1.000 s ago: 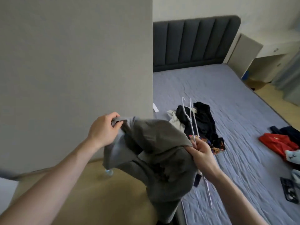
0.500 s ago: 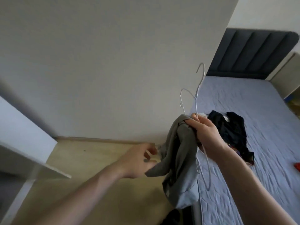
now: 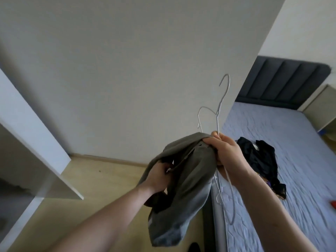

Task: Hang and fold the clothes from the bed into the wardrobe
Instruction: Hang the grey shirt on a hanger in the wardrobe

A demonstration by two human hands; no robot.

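A grey garment (image 3: 183, 193) hangs bunched in front of me, over the floor beside the bed. My right hand (image 3: 227, 155) grips its top edge together with two white wire hangers (image 3: 221, 110), whose hooks stick up above my fist. My left hand (image 3: 160, 176) has its fingers closed on a fold on the garment's left side. A dark pile of clothes (image 3: 263, 160) lies on the blue-grey bed (image 3: 294, 142) behind my right hand. The open wardrobe (image 3: 27, 135) with its white door stands at the left.
A large pale wall panel (image 3: 145, 70) fills the middle of the view. Wooden floor (image 3: 94, 180) lies between wardrobe and bed. A dark padded headboard (image 3: 291, 82) and a light cabinet (image 3: 321, 106) stand at the far right. A red item (image 3: 333, 204) shows at the right edge.
The view has swung left from the bed toward the wardrobe. My left hand let go of the garment, then took hold of it again lower on its left side. The hangers have risen.
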